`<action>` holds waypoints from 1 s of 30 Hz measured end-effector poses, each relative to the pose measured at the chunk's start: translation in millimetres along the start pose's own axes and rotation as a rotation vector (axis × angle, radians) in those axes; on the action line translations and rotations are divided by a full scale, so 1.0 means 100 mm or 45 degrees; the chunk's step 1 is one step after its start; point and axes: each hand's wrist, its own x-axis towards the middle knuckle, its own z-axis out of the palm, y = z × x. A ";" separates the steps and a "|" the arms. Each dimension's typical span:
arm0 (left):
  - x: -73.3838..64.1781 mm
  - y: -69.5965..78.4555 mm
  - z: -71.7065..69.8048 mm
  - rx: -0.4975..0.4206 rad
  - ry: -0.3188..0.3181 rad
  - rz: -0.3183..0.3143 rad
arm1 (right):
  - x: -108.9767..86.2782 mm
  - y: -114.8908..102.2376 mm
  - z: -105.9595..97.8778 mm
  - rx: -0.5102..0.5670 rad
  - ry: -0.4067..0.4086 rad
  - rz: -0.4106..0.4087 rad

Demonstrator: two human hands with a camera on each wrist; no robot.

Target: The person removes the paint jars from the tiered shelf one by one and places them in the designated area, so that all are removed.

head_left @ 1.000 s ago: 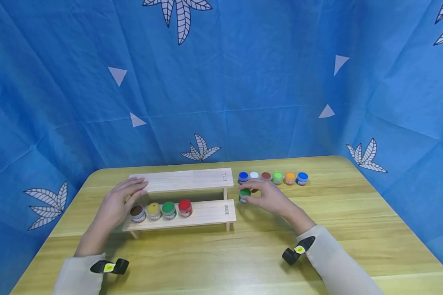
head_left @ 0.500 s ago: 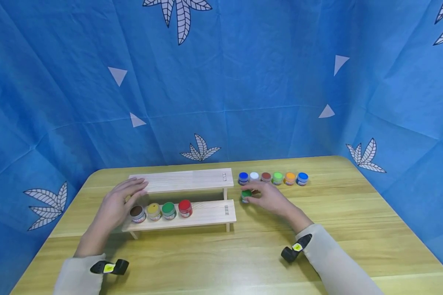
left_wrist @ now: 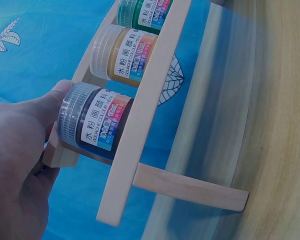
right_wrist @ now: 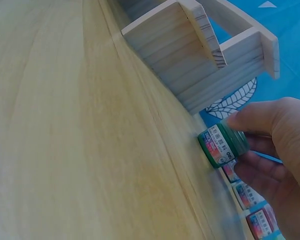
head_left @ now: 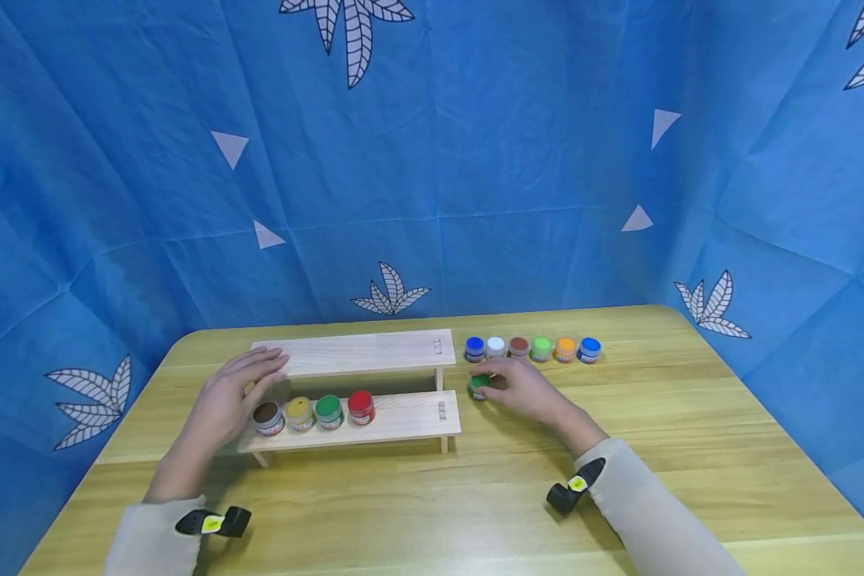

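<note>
My right hand (head_left: 526, 388) pinches a green paint jar (right_wrist: 221, 145) between thumb and fingers, close over the table just right of a two-tier wooden rack (head_left: 403, 428). My left hand (head_left: 230, 392) lies at the rack's left end, its relaxed fingers reaching over the end of the upper shelf (head_left: 360, 352). Its thumb is beside a brown paint jar (left_wrist: 97, 120) on the lower shelf. Along that shelf to the right follow a yellow jar (head_left: 301, 414), another green jar (head_left: 329, 411) and a red jar (head_left: 362, 407). In the left wrist view, the wood hides some left fingertips.
Behind my right hand, a row of paint jars runs along the table's back: dark blue (head_left: 474, 349), white (head_left: 496, 347), reddish brown (head_left: 518, 349), light green (head_left: 542, 349), orange (head_left: 565, 350) and blue (head_left: 589, 350). A blue curtain (head_left: 432, 160) hangs behind the table (head_left: 432, 512).
The right hand and its green jar have shifted slightly toward me and down, uncovering more of the back row. The left hand has stayed in place.
</note>
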 end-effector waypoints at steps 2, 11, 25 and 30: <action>0.00 0.00 0.00 -0.001 0.004 0.004 | 0.00 0.00 0.00 0.007 0.003 0.007; -0.01 0.00 0.00 -0.015 0.000 -0.006 | 0.00 0.00 0.01 0.027 -0.008 0.045; 0.00 0.01 0.00 -0.008 -0.001 -0.011 | -0.05 -0.16 -0.15 0.022 0.023 0.006; 0.00 -0.01 0.00 -0.001 -0.034 -0.044 | -0.08 -0.27 -0.24 -0.007 0.002 0.000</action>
